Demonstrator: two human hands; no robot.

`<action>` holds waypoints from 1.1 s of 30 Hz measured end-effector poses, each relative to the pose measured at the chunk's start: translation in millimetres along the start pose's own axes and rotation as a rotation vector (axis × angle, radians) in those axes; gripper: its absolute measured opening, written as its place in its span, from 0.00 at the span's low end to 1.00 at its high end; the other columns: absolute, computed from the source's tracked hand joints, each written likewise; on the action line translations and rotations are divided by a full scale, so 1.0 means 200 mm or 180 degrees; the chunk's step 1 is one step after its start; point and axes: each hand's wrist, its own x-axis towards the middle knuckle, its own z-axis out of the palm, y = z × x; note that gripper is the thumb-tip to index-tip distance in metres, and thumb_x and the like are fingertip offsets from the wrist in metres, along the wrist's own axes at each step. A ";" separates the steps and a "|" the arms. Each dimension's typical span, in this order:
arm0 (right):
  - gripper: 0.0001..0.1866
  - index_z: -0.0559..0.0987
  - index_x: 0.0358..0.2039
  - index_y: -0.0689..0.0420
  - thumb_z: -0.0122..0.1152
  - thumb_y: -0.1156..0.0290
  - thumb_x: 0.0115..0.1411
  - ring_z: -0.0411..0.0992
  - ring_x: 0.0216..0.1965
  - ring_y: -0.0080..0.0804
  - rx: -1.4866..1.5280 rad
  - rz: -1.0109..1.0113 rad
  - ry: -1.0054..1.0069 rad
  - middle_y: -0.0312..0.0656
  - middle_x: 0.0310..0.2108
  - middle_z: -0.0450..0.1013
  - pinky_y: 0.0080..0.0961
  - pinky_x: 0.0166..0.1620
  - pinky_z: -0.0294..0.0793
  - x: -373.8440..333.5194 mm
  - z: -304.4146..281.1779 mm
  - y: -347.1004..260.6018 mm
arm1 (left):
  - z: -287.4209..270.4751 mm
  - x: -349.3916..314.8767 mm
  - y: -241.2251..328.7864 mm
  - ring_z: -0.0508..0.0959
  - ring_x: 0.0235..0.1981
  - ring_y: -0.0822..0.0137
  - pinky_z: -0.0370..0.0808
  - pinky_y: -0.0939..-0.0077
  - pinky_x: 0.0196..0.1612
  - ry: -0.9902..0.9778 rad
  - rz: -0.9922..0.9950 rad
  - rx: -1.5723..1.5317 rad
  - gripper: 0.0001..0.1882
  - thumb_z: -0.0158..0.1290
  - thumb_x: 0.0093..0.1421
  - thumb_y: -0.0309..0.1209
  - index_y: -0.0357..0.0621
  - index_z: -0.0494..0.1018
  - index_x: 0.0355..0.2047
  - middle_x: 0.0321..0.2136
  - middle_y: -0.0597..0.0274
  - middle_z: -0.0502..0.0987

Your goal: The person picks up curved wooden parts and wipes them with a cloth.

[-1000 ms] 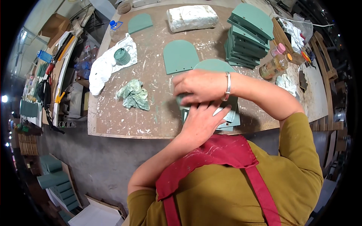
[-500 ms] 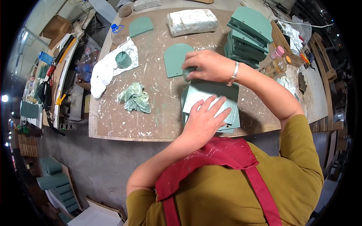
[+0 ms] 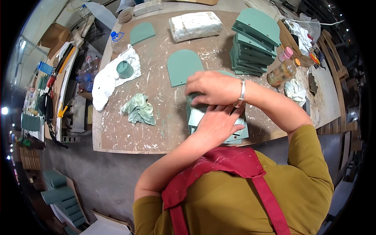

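Note:
A small stack of green painted panels (image 3: 243,135) lies at the table's front edge, with a pale sheen on the top one. My left hand (image 3: 214,124) rests flat on that top panel, fingers stretched. Just beyond it, my right hand (image 3: 213,88) is curled over a small grey-green pad (image 3: 192,98), pressing it near the panel's left edge; most of the pad is hidden by the fingers. Behind my right hand a single round-topped green panel (image 3: 184,66) lies flat on the table. To the left sits a crumpled green-stained cloth (image 3: 139,109).
A tall stack of green panels (image 3: 254,51) stands at the back right, beside bottles (image 3: 282,72). At the back are a white wrapped block (image 3: 196,26) and another green panel (image 3: 142,33). A green cup (image 3: 125,69) stands on a white cloth (image 3: 105,84) at left.
My right hand has moved toward me with the pad, from the panel's far edge down beside my left hand. My left hand still rests on the panel. The view has shifted slightly.

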 end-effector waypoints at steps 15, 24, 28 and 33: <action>0.15 0.82 0.39 0.63 0.67 0.67 0.54 0.76 0.43 0.49 -0.0726 0.0737 0.0160 0.49 0.39 0.77 0.39 0.48 0.75 0.04 -0.10 0.23 | -0.03 0.01 0.03 0.57 0.68 0.52 0.57 0.48 0.66 0.0155 -0.0021 0.0007 0.32 0.53 0.62 0.50 0.49 0.65 0.62 0.66 0.52 0.59; 0.16 0.81 0.39 0.63 0.66 0.66 0.55 0.75 0.45 0.49 -0.0318 0.0722 0.0158 0.49 0.40 0.77 0.39 0.49 0.74 0.01 -0.05 0.14 | -0.02 0.00 0.01 0.57 0.67 0.51 0.56 0.46 0.65 0.0156 -0.0034 -0.0012 0.32 0.53 0.62 0.50 0.48 0.65 0.63 0.65 0.51 0.60; 0.14 0.82 0.36 0.62 0.64 0.63 0.55 0.75 0.43 0.53 -0.0709 0.1268 0.0420 0.53 0.36 0.78 0.43 0.48 0.73 -0.04 -0.15 0.29 | -0.01 0.00 0.02 0.58 0.67 0.51 0.56 0.47 0.65 0.0212 0.0026 0.0013 0.33 0.53 0.62 0.50 0.47 0.65 0.62 0.65 0.51 0.61; 0.15 0.82 0.36 0.62 0.63 0.63 0.55 0.74 0.46 0.52 -0.0261 0.1141 0.0412 0.53 0.40 0.76 0.42 0.51 0.73 -0.03 -0.09 0.11 | -0.03 0.01 0.02 0.59 0.67 0.51 0.56 0.47 0.65 0.0146 -0.0017 0.0027 0.32 0.52 0.62 0.50 0.47 0.65 0.62 0.65 0.51 0.61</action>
